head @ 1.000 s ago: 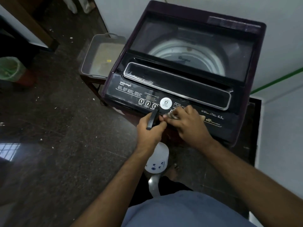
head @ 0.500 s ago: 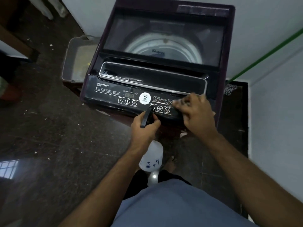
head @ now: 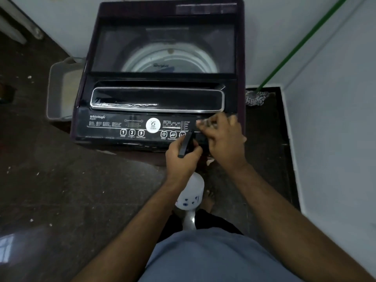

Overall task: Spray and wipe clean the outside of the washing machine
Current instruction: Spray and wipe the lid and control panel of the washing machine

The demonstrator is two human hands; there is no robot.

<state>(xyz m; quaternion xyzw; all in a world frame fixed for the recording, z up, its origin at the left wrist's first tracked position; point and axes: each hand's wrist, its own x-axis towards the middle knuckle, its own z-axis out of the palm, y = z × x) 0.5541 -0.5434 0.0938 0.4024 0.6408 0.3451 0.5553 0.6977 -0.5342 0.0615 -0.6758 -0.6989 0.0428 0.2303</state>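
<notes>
A dark top-loading washing machine (head: pixel 162 47) stands against the wall, its glass lid closed and its black control panel (head: pixel 114 127) facing me. My left hand (head: pixel 181 157) grips the black trigger head of a white spray bottle (head: pixel 191 194), which hangs below the hand in front of the machine. My right hand (head: pixel 221 137) presses a small, blurred cloth (head: pixel 205 124) onto the right end of the panel. Most of the cloth is hidden under my fingers.
A grey plastic tub (head: pixel 59 92) sits on a low stand at the machine's left. A green-handled mop (head: pixel 256 97) leans in the corner to the right. White walls close in behind and on the right. Dark polished floor (head: pixel 71 190) spreads to the left.
My right hand has slid with the cloth from the panel's middle to its right end. The left hand with the bottle followed to the right. The view shifted, bringing the machine more central.
</notes>
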